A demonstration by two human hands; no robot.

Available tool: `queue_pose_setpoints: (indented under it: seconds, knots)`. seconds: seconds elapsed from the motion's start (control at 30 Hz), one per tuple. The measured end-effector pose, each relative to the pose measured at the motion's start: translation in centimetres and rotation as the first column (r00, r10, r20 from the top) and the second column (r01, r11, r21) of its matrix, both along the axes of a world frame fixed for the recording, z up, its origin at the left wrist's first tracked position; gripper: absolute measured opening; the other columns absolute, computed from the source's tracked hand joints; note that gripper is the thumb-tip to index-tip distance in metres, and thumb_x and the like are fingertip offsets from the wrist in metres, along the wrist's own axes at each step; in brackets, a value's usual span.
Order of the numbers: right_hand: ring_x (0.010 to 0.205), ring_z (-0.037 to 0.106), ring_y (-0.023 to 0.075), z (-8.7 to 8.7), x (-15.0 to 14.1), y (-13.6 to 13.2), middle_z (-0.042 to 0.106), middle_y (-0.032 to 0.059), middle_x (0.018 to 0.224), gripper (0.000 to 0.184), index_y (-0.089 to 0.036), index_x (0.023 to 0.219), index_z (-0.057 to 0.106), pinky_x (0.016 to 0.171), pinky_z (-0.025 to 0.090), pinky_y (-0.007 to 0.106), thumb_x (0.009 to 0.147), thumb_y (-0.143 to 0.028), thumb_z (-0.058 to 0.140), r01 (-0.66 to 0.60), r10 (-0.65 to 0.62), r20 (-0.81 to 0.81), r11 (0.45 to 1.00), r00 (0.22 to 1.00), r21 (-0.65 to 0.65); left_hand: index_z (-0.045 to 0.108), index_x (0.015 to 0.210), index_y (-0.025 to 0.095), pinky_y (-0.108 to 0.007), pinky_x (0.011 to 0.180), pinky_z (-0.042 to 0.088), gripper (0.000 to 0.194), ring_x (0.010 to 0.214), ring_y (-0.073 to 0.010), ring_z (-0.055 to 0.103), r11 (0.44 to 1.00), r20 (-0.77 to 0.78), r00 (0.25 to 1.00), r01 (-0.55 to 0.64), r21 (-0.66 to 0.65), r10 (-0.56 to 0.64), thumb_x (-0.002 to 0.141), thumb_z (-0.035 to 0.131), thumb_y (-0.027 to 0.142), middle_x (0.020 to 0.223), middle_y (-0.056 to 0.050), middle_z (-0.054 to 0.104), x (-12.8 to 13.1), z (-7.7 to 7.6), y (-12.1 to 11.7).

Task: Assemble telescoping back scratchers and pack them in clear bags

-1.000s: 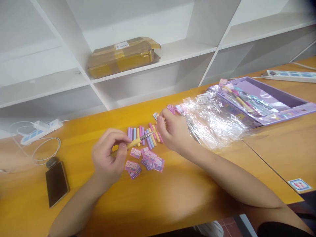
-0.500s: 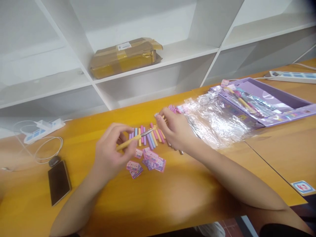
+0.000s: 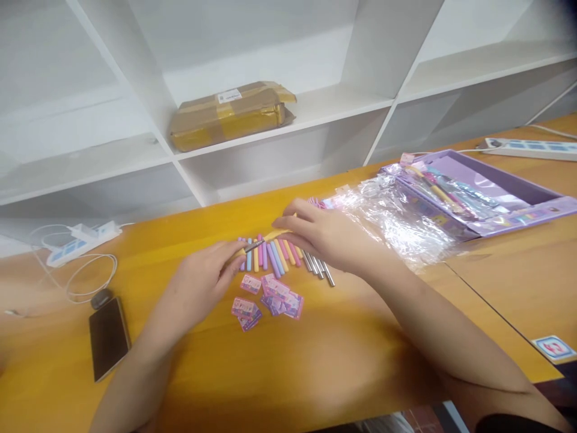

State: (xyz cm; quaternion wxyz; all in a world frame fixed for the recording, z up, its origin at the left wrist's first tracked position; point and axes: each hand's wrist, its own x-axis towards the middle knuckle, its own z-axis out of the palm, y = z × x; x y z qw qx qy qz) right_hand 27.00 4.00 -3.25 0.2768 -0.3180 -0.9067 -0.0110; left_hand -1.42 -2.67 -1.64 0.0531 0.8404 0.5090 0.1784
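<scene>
My left hand (image 3: 201, 279) pinches the lower end of a slim yellow pen-like stick with a silver metal section (image 3: 253, 246). At the stick's other end, the fingers of my right hand (image 3: 322, 234) close on a yellow tip piece (image 3: 274, 233); whether the two parts are joined I cannot tell. Just below the hands lies a row of short pastel sticks (image 3: 276, 260) in purple, blue, yellow and pink. Several silver metal tubes (image 3: 328, 273) rest beside the row, partly under my right hand. Small pink and purple printed cards (image 3: 274, 288) are scattered nearer to me.
Crumpled clear plastic wrap (image 3: 387, 210) and an open purple box (image 3: 545, 207) with packaged pens are on the right. A phone (image 3: 109, 338), white cable and power strip (image 3: 83, 243) sit left. Behind, a taped carton (image 3: 232, 117) stands on white shelves.
Both hands have lowered slightly toward the row of sticks, and the left has turned over the yellow stick. More of the metal tubes shows beside my right hand.
</scene>
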Motion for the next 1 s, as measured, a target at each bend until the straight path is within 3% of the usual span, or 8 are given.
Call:
queue_pose_setpoints:
  seconds: [0.2,0.4,0.5,0.63,0.7,0.77,0.87,1.0]
  knots:
    - [0.08,0.055,0.0164,-1.2,-0.9,0.1,0.069,0.0065,0.105,0.024,-0.02,0.109,0.072,0.069,0.035,0.032,0.108,-0.015,0.048,-0.059,0.04,0.084,0.968,0.996,0.245,0.069,0.127,0.026,-0.031,0.075,0.052,0.027,0.09,-0.0188,0.073,0.995,-0.061,0.998,-0.013,0.097,0.019,0.11,0.053,0.038,0.107,-0.002,0.076,0.6,-0.7,0.1]
    - [0.076,0.05,0.0181,-1.4,-2.3,-0.8,0.065,0.0033,0.084,0.027,-0.023,0.099,0.073,0.071,0.033,0.035,0.109,-0.017,0.049,-0.079,0.051,0.088,0.936,0.995,0.344,0.074,0.112,0.023,-0.03,0.067,0.045,0.023,0.075,-0.0174,0.065,0.948,-0.137,0.991,0.042,0.317,0.002,0.109,0.055,0.036,0.086,-0.003,0.07,1.3,-1.8,0.4]
    - [0.079,0.052,0.0191,-1.2,-1.1,0.6,0.066,0.0032,0.083,0.027,-0.025,0.101,0.074,0.072,0.032,0.036,0.11,-0.021,0.049,-0.052,0.059,-0.009,0.924,0.998,0.38,0.076,0.11,0.025,-0.032,0.07,0.046,0.017,0.078,-0.0198,0.065,0.902,-0.14,0.99,0.059,0.428,0.001,0.105,0.062,0.034,0.087,-0.004,0.072,-0.5,-1.3,1.4]
    - [0.076,0.052,0.0206,-1.3,7.1,6.3,0.07,0.0055,0.083,0.025,-0.03,0.095,0.079,0.072,0.029,0.039,0.106,-0.031,0.057,0.187,-0.088,-0.26,0.904,0.961,0.384,0.08,0.099,0.031,-0.034,0.074,0.048,0.01,0.08,-0.0208,0.065,0.807,-0.026,0.996,-0.054,0.588,0.086,0.096,0.075,0.039,0.091,-0.001,0.078,-7.6,0.7,3.8]
    - [0.072,0.052,0.0212,-1.6,13.2,9.8,0.069,0.0082,0.077,0.027,-0.03,0.087,0.082,0.072,0.031,0.041,0.102,-0.042,0.063,0.335,-0.206,-0.372,0.885,0.905,0.323,0.081,0.089,0.031,-0.033,0.069,0.044,0.017,0.072,-0.0195,0.061,0.74,0.046,0.99,-0.128,0.66,0.131,0.088,0.082,0.048,0.081,0.002,0.077,-11.7,1.7,4.8]
    - [0.064,0.049,0.0209,-2.0,18.8,12.7,0.064,0.0098,0.065,0.029,-0.029,0.068,0.08,0.069,0.032,0.044,0.09,-0.047,0.079,0.539,-0.361,-0.514,0.805,0.778,0.25,0.082,0.085,0.031,-0.033,0.069,0.044,0.022,0.072,-0.0194,0.059,0.699,0.113,0.977,-0.21,0.684,0.183,0.085,0.084,0.053,0.08,0.003,0.079,-14.7,2.1,5.6]
    - [0.059,0.047,0.0185,-2.1,23.8,15.0,0.059,0.009,0.058,0.027,-0.028,0.057,0.077,0.065,0.033,0.044,0.08,-0.037,0.088,0.692,-0.558,-0.514,0.715,0.652,0.101,0.082,0.083,0.03,-0.032,0.068,0.043,0.026,0.07,-0.0186,0.056,0.715,0.118,0.974,-0.223,0.663,0.195,0.084,0.084,0.056,0.078,0.004,0.078,-16.2,2.1,6.1]
    - [0.06,0.053,0.0164,-1.2,24.4,15.0,0.065,0.0094,0.067,0.017,-0.024,0.061,0.079,0.064,0.038,0.041,0.07,-0.024,0.094,0.74,-0.679,-0.441,0.671,0.587,-0.048,0.08,0.082,0.03,-0.032,0.067,0.039,0.026,0.069,-0.0187,0.051,0.716,0.091,0.981,-0.188,0.672,0.172,0.084,0.084,0.056,0.073,0.003,0.073,-14.9,2.0,6.1]
